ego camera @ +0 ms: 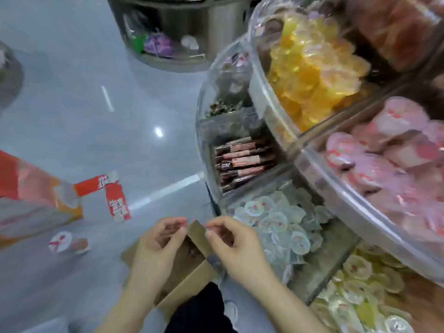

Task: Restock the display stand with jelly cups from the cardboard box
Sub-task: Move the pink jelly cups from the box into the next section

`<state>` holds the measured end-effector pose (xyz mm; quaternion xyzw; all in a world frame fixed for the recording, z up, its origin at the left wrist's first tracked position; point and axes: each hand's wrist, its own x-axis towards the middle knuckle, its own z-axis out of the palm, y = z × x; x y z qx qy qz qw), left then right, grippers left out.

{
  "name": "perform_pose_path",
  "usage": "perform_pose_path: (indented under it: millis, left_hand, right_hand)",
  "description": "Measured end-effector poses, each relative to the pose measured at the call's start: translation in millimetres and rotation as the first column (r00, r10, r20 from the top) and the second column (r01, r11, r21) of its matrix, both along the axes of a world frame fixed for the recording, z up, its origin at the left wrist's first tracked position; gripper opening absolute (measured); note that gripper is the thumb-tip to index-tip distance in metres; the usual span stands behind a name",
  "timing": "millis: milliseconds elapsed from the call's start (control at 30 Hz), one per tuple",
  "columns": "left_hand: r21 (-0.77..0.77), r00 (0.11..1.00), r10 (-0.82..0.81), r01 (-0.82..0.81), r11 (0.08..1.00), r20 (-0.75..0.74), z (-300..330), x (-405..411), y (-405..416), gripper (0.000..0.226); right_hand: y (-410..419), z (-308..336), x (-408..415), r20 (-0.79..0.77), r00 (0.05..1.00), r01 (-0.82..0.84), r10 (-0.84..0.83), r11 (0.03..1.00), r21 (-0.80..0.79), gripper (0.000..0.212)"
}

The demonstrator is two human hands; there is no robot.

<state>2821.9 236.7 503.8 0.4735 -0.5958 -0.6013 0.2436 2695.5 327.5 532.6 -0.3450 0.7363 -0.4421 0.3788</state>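
Note:
An open brown cardboard box (pixel 189 282) sits on the floor below me, one flap (pixel 199 233) standing up between my hands. My left hand (pixel 158 246) and my right hand (pixel 235 246) hover palm-up over it, fingers curled and fingertips close together. They seem to pinch a thin clear film; blur hides what it is. The clear round display stand (pixel 264 102) rises at the right. Its compartments hold pale blue jelly cups (pixel 278 222), pink cups (pixel 384 159), yellow cups (pixel 310 75) and yellow-green cups (pixel 355 296).
One loose jelly cup (pixel 61 241) lies on the grey floor at the left, near a red-and-orange carton (pixel 31 195) and a torn red strip (pixel 115 195). Dark wrapped bars (pixel 242 162) fill a lower compartment. A second stand (pixel 182 27) is behind.

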Motion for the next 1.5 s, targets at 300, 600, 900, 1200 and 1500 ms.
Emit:
perform_pose_path:
  millis: [300, 600, 900, 1200, 1500]
  left_hand:
    - [0.309, 0.911, 0.200, -0.318, 0.896, 0.360, -243.8, 142.3, 10.3, 0.020]
    - [0.474, 0.805, -0.142, -0.188, 0.860, 0.576, -538.4, 158.5, -8.3, 0.043]
    - [0.596, 0.379, -0.520, -0.111, 0.796, 0.765, -696.6, 139.5, -6.2, 0.043]
    - [0.570, 0.782, 0.176, -0.569, 0.592, 0.598, -655.3, 133.9, -24.9, 0.033]
    - [0.896, 0.678, 0.719, -0.211, 0.391, -0.154, -367.4, 135.2, -11.5, 0.029]
  right_hand:
    - [-48.3, -279.8, 84.3, 0.157, 0.869, -0.464, 0.469, 0.663, 0.587, 0.022]
    - [-103.3, -575.6, 106.4, 0.048, 0.587, -0.514, 0.808, 0.327, 0.793, 0.036]
    - [-130.4, -722.5, 97.5, 0.051, 0.146, -0.354, 0.988, 0.004, 0.935, 0.055]
    - [-137.8, -667.8, 106.0, -0.055, 0.682, -0.505, 0.730, 0.524, 0.686, 0.035]
    - [-98.4, -396.4, 97.0, 0.720, 0.652, -0.103, -0.240, 0.912, 0.397, 0.005]
